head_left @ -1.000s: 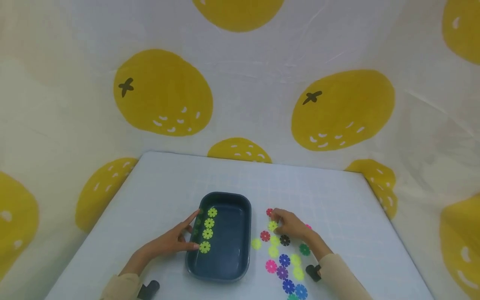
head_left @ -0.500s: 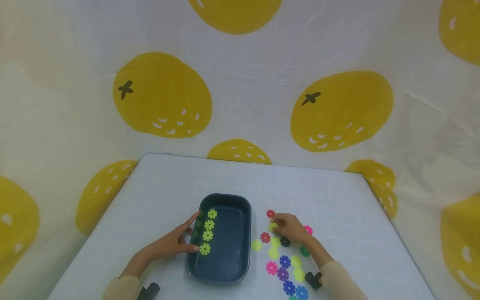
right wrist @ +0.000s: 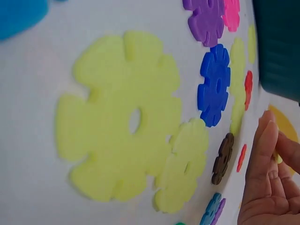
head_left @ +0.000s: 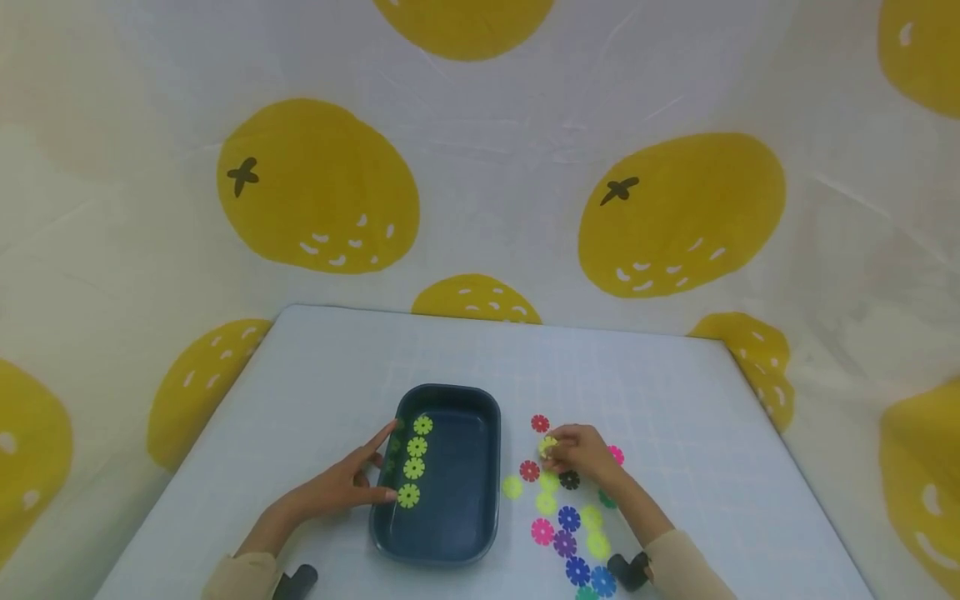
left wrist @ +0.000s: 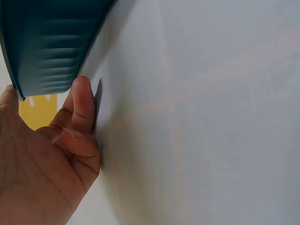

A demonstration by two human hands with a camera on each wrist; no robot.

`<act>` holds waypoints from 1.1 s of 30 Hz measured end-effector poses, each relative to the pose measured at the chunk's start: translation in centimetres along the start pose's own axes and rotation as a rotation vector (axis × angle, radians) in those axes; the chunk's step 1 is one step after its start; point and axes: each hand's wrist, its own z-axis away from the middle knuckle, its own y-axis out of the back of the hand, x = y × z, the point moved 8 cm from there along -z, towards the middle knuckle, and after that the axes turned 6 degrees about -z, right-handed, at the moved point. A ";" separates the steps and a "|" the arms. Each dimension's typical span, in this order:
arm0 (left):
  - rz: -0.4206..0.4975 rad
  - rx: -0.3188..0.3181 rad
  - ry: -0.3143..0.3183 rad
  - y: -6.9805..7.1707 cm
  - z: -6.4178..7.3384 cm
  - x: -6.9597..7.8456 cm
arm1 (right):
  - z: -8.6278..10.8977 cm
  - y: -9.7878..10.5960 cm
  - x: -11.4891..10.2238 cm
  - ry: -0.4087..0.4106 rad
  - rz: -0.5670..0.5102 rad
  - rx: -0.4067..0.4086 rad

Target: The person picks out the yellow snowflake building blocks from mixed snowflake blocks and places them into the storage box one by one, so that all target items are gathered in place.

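Observation:
My left hand (head_left: 341,486) holds the left side of a dark blue-green tray (head_left: 442,552), thumb and index finger spread along its rim. In the left wrist view, bent fingers (left wrist: 83,105) sit low against the tray's wall (left wrist: 61,56). Inside the tray, several yellow-green flower-shaped discs (head_left: 414,467) lie in a line along the left side. To the right of the tray, my right hand (head_left: 581,454) pinches another yellow-green notched disc (head_left: 548,447) between thumb and fingertips. Most of that disc is hidden by the fingers in the right wrist view.
Loose notched discs lie right of the tray: red (head_left: 529,471), black (head_left: 570,480), pink (head_left: 542,532), blue (head_left: 577,571), purple (head_left: 565,544) and more yellow-green (head_left: 598,546). A white cloth (head_left: 660,392) covers the table, with a fruit-print curtain (head_left: 495,208) behind.
My right fingers have closed on the yellow-green disc and shifted it slightly, uncovering the red disc behind. My left hand and the tray stay in place.

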 end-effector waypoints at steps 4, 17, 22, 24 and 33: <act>-0.007 0.002 0.002 0.0 0.0 0.1 | 0.5 0.0 0.5 -0.075 -0.039 0.038; 0.000 -0.002 -0.008 0.1 -0.1 -0.2 | 2.0 -1.9 1.5 -0.203 -0.156 0.072; 0.008 -0.008 -0.001 0.0 -0.2 -0.3 | 2.2 -2.7 1.5 -0.222 -0.206 0.045; 0.009 -0.009 0.001 0.0 -0.2 -0.4 | 2.3 -2.8 1.4 -0.225 -0.216 0.034; 0.015 -0.010 -0.008 0.1 -0.2 -0.5 | 2.8 -3.6 0.8 -0.224 -0.213 -0.008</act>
